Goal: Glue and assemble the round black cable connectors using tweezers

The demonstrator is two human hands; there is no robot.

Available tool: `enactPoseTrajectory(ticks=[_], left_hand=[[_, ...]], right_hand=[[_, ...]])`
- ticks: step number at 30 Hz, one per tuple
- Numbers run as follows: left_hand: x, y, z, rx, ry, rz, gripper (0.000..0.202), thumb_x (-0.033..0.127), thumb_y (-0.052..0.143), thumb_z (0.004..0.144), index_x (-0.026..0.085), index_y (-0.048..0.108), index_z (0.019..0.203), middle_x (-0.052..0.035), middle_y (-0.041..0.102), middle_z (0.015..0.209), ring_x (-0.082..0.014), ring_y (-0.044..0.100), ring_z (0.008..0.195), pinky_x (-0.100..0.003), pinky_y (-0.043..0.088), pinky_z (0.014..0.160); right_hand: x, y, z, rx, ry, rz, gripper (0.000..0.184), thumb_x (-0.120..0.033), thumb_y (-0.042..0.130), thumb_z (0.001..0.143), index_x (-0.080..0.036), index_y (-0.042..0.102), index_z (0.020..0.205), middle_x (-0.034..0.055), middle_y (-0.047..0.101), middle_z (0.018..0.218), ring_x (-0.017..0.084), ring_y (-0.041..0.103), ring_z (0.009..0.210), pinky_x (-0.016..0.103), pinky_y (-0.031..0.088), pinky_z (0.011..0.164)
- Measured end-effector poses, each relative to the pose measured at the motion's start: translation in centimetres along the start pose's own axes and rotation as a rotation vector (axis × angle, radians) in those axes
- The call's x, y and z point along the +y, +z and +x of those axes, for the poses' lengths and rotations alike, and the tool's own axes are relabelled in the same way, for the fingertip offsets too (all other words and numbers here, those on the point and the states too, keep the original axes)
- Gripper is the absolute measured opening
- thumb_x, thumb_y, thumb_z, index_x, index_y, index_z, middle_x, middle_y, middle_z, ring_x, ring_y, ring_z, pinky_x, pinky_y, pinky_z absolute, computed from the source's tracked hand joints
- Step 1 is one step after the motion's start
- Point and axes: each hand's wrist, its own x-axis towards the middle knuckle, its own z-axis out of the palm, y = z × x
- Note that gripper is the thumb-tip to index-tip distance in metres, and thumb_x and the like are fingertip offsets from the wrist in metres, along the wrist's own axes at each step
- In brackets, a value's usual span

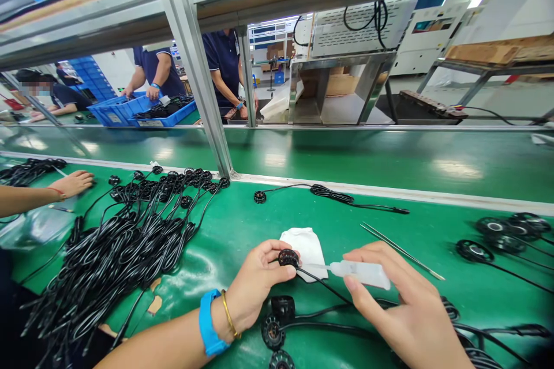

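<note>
My left hand, wearing a blue wrist strap, pinches a small round black part with a black cable running from it to the lower right. My right hand grips a small white squeeze bottle between thumb and fingers. The bottle's thin nozzle points left and reaches close to the round part; whether it touches cannot be made out. Under the nozzle lies a white cloth. Just below my hands, several more round black parts with cables rest on the green table.
A large pile of black cables covers the left, with a co-worker's hand beyond it. Thin metal tweezers lie right of centre. One coiled cable lies behind. More round parts sit at right. A metal post rises behind.
</note>
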Motion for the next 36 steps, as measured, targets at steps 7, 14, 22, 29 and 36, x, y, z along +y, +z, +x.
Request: enactPoseTrajectory(ticks=[7,14,22,29,36], left_hand=[[0.2,0.1,0.0,0.016,-0.009,0.016,0.039,0.016,0.082,0.065,0.015,0.065,0.100,-0.0095,0.071,0.104,-0.0211,0.063,0.098,-0.034,0.043,0.093],[0.4,0.3,-0.1,0.023,-0.040,0.022,0.039,0.017,0.081,0.065,0.015,0.065,0.101,-0.0090,0.071,0.102,-0.0203,0.064,0.096,-0.032,0.044,0.089],[0.3,0.2,-0.3,0.010,-0.030,0.030,0.037,0.016,0.080,0.067,0.016,0.066,0.101,-0.0076,0.071,0.103,-0.0184,0.063,0.095,-0.029,0.045,0.085],[0.4,0.3,-0.3,0.012,-0.047,0.041,0.039,0.016,0.080,0.065,0.015,0.065,0.101,-0.0063,0.071,0.098,-0.0171,0.063,0.090,-0.029,0.045,0.082],[0.6,0.4,-0.4,0.009,-0.050,0.062,0.039,0.015,0.079,0.065,0.014,0.064,0.101,-0.0073,0.071,0.098,-0.0172,0.063,0.089,-0.030,0.044,0.083]], right_hand=[[-0.4,0.0,0.2,0.001,-0.078,0.000,0.008,-0.020,0.060,0.093,-0.021,0.059,0.101,0.0033,0.059,0.091,0.018,0.057,0.083,0.030,0.047,0.070],[-0.8,-0.7,0.3,0.041,-0.052,-0.032,0.005,-0.024,0.062,0.092,-0.023,0.061,0.097,0.0020,0.063,0.091,0.018,0.060,0.081,0.028,0.049,0.070],[3.4,0.1,0.1,-0.009,0.547,0.054,0.038,-0.057,0.067,0.081,-0.023,0.070,0.098,0.0028,0.073,0.095,0.020,0.070,0.067,0.026,0.057,0.058],[6.4,2.0,-1.0,-0.243,0.456,-0.160,0.030,-0.051,0.059,0.089,-0.026,0.070,0.101,0.0011,0.074,0.088,0.021,0.070,0.070,0.031,0.057,0.059],[6.4,2.4,-1.3,-0.210,0.292,-0.262,0.029,-0.047,0.057,0.092,-0.022,0.072,0.097,0.0070,0.071,0.097,0.028,0.065,0.089,0.038,0.053,0.070]])
